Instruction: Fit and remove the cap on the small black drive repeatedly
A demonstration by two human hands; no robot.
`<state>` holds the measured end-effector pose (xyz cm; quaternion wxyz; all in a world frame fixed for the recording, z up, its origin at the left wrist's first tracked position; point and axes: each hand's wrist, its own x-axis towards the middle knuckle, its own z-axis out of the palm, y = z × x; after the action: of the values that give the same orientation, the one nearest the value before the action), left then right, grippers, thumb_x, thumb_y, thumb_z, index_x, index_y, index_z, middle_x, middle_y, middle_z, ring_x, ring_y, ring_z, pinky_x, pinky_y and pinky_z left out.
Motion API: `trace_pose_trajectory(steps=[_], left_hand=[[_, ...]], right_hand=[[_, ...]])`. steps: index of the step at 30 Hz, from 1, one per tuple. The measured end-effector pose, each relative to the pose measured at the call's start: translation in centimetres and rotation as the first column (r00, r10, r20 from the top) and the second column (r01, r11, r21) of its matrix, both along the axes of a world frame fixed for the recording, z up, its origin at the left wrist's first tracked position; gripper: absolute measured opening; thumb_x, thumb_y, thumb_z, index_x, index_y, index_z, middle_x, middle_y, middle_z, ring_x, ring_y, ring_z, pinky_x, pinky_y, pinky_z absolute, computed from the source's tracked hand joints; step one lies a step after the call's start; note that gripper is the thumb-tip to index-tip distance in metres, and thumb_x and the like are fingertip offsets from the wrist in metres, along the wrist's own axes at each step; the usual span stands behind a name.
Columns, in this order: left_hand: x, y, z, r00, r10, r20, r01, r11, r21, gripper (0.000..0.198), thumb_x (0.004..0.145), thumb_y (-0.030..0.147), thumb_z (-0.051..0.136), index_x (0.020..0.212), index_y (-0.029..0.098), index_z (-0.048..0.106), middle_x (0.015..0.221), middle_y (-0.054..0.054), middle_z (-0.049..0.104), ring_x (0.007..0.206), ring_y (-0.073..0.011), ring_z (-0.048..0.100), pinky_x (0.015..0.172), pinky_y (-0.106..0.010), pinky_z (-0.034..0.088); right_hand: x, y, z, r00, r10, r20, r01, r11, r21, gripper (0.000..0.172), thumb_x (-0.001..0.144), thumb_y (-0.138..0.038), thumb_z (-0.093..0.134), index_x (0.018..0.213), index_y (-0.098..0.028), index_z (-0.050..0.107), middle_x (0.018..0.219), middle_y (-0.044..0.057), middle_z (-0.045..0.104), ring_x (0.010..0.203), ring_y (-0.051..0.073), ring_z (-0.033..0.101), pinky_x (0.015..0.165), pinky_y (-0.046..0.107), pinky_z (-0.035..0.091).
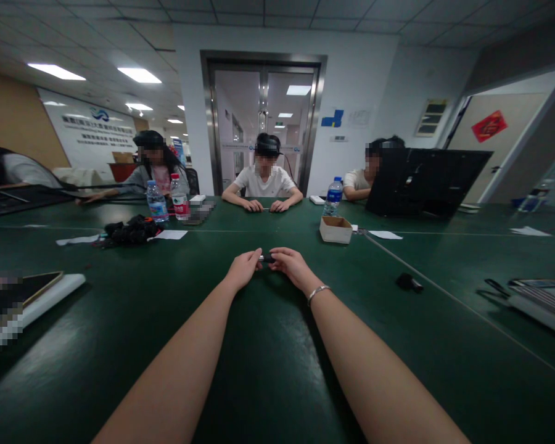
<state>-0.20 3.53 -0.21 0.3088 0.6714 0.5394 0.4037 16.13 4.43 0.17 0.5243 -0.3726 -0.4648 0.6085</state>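
Observation:
My left hand (245,270) and my right hand (293,266) meet over the middle of the green table (259,345). Between their fingertips is a small, short black-and-silver object (267,258); its kind is too small to make out. The fingers of my left hand pinch its silver end, while those of my right hand close on the black end. Both hands partly hide it. A silver bracelet (317,295) circles my right wrist.
Beyond my hands stand an open cardboard box (335,230), water bottles (157,202) and a bundle of black straps (132,230). A small black item (409,283) lies to the right, near a large monitor (428,182). Several people sit around the table.

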Motion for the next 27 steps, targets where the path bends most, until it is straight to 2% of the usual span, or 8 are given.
trace_pose_trajectory(steps=[6,9,12,15,17,21,24,27], left_hand=[[2.0,-0.1,1.3,0.908,0.050,0.415,-0.044,0.999,-0.023,0.039,0.087,0.049,0.033,0.110,0.022,0.048,0.118,-0.008,0.059,0.097,-0.0180,0.060,0.073,-0.029,0.046],[3.5,0.2,1.9,0.799,0.031,0.600,-0.053,0.998,0.019,0.038,0.090,0.044,0.022,0.108,0.021,0.046,0.111,-0.009,0.062,0.099,-0.0178,0.060,0.077,-0.031,0.048],[3.5,0.4,2.0,0.784,0.121,0.608,-0.179,0.983,0.035,0.033,0.089,0.039,0.020,0.097,0.019,0.045,0.092,-0.008,0.064,0.088,-0.0169,0.062,0.076,-0.031,0.049],[0.9,0.5,1.7,0.866,0.289,0.407,-0.323,0.946,0.014,0.034,0.089,0.040,0.017,0.093,0.020,0.044,0.084,-0.006,0.060,0.078,-0.0171,0.062,0.070,-0.030,0.049],[-2.2,0.3,1.6,0.913,0.395,0.100,-0.400,0.915,0.040,0.036,0.089,0.042,0.017,0.092,0.021,0.046,0.084,-0.007,0.060,0.078,-0.0199,0.062,0.069,-0.033,0.048],[-10.7,-1.2,1.9,0.681,0.415,-0.604,-0.389,0.903,0.182,0.034,0.087,0.042,0.026,0.091,0.019,0.050,0.107,-0.014,0.058,0.091,-0.0308,0.061,0.072,-0.041,0.045],[-17.7,-3.2,2.4,0.506,0.383,-0.773,-0.480,0.869,0.116,0.034,0.088,0.039,0.021,0.094,0.019,0.048,0.113,-0.015,0.057,0.093,-0.0322,0.060,0.072,-0.042,0.043],[-24.0,-5.7,2.5,0.410,0.416,-0.812,-0.598,0.795,0.105,0.031,0.088,0.038,0.019,0.090,0.020,0.044,0.113,-0.010,0.059,0.097,-0.0292,0.059,0.076,-0.040,0.041]], right_hand=[[-0.5,-0.7,1.1,0.985,-0.039,-0.167,0.022,0.995,-0.102,0.008,0.074,-0.013,0.064,0.080,-0.015,0.059,0.067,0.004,0.066,0.063,0.016,0.068,0.066,0.028,0.056],[-1.9,-1.4,1.6,0.976,0.010,-0.219,-0.034,0.994,-0.105,0.006,0.077,-0.017,0.063,0.080,-0.016,0.057,0.073,0.005,0.066,0.070,0.016,0.068,0.073,0.029,0.056],[-3.6,-2.2,1.7,0.997,0.079,-0.015,-0.080,0.996,-0.034,0.002,0.082,-0.018,0.057,0.083,-0.018,0.056,0.076,0.002,0.065,0.069,0.013,0.066,0.073,0.028,0.054],[-4.4,-2.5,1.6,0.979,0.091,0.184,-0.090,0.996,-0.016,0.007,0.081,-0.018,0.057,0.088,-0.018,0.056,0.071,0.000,0.063,0.062,0.013,0.065,0.068,0.029,0.053],[-3.7,-2.4,1.8,0.957,0.046,0.285,-0.050,0.999,0.009,0.010,0.080,-0.019,0.058,0.090,-0.019,0.056,0.070,-0.001,0.062,0.059,0.014,0.064,0.063,0.030,0.052],[1.1,-2.2,2.9,0.842,-0.127,0.524,0.051,0.986,0.157,0.006,0.073,-0.017,0.062,0.079,-0.019,0.062,0.070,0.002,0.060,0.069,0.019,0.061,0.069,0.036,0.049],[7.4,-3.1,4.1,0.679,-0.326,0.658,0.141,0.937,0.318,0.008,0.069,-0.017,0.064,0.076,-0.020,0.066,0.087,0.008,0.062,0.099,0.028,0.053,0.092,0.044,0.038],[14.5,-4.8,4.4,-0.024,-0.627,0.778,0.196,0.760,0.619,0.021,0.077,-0.028,0.056,0.094,-0.021,0.066,0.107,0.012,0.062,0.113,0.035,0.043,0.091,0.053,0.034]])
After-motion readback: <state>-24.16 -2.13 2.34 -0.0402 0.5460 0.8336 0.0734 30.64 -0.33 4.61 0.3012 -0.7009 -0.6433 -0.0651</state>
